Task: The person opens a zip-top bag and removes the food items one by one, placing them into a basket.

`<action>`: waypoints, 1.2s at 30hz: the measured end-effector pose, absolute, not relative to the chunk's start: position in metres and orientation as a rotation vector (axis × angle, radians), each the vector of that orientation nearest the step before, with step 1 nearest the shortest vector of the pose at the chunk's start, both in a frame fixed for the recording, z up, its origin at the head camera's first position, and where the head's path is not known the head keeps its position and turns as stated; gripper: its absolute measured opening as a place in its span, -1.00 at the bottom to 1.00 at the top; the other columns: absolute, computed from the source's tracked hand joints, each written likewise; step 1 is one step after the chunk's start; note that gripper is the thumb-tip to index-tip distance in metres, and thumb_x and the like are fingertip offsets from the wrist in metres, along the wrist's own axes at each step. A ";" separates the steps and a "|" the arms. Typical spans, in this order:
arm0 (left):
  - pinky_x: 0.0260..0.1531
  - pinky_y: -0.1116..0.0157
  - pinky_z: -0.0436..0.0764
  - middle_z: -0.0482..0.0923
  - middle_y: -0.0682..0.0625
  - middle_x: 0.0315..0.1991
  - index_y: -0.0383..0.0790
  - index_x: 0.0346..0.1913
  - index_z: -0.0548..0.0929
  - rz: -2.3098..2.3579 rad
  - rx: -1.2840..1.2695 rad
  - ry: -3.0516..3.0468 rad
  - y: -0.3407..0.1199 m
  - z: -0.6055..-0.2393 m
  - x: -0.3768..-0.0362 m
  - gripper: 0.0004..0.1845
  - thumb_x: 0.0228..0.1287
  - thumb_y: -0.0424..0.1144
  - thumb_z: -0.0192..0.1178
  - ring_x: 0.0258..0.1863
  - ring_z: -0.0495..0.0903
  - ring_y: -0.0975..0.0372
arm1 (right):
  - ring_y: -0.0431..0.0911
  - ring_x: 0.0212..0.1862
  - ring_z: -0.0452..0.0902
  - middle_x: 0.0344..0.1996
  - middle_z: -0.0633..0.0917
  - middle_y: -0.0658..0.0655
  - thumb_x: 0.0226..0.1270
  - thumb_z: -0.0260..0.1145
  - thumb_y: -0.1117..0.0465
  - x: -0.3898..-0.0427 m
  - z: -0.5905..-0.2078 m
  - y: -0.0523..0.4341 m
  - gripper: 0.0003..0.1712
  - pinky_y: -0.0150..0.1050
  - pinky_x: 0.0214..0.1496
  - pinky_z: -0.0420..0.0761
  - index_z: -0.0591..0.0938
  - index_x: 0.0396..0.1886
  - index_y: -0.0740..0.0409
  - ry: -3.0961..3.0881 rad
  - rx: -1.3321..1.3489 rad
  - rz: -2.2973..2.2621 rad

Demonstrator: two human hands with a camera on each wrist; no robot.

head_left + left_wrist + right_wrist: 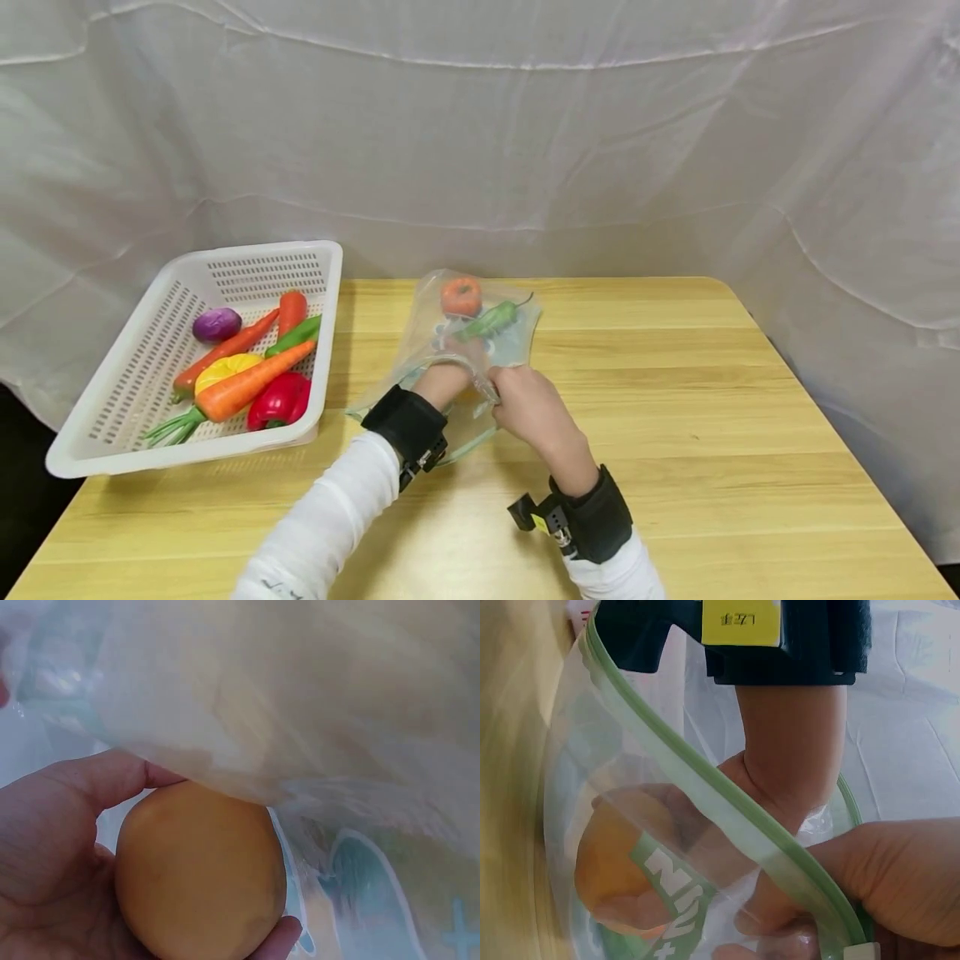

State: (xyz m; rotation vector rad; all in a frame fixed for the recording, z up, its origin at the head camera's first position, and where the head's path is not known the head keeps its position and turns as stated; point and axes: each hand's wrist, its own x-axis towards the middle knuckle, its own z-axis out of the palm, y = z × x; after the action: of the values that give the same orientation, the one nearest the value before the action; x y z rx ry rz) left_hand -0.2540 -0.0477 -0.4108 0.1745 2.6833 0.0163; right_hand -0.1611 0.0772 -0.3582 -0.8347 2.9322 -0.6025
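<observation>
A clear zip bag [420, 350] lies on the wooden table [675, 400] and holds an orange-red tomato [461, 296] and a green pepper [489, 320]. My left hand [452, 368] is inside the bag's mouth. It grips a round orange fruit [199, 874] between thumb [112, 780] and fingers. The fruit [607, 877] also shows through the plastic in the right wrist view. My right hand [517, 398] pinches the bag's green zip rim [705, 787] and holds the mouth apart beside the left wrist [791, 750].
A white perforated basket [247, 254] stands at the table's left. In it are a purple onion [217, 325], carrots [247, 383], a red pepper [280, 400], a green pepper and a yellow piece [225, 367]. White cloth hangs behind and to the sides.
</observation>
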 end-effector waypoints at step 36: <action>-0.54 0.26 0.39 0.34 -0.33 0.04 -0.07 0.29 0.28 0.344 0.384 2.702 -0.067 -0.298 -0.111 -0.27 -0.02 -0.22 0.28 -0.41 0.43 0.04 | -0.17 -0.62 0.09 -0.75 0.15 -0.05 -0.09 0.24 0.50 -0.172 -0.359 0.093 -0.71 -0.40 -0.57 0.10 0.35 -0.70 0.13 2.961 -0.660 -0.732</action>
State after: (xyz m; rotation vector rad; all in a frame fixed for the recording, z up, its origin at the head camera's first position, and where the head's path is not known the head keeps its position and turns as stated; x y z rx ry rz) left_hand -0.1109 -0.0666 -0.2976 0.3844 2.7023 0.3440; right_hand -0.1723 0.0927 -0.3585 -0.6604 2.9612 -0.7323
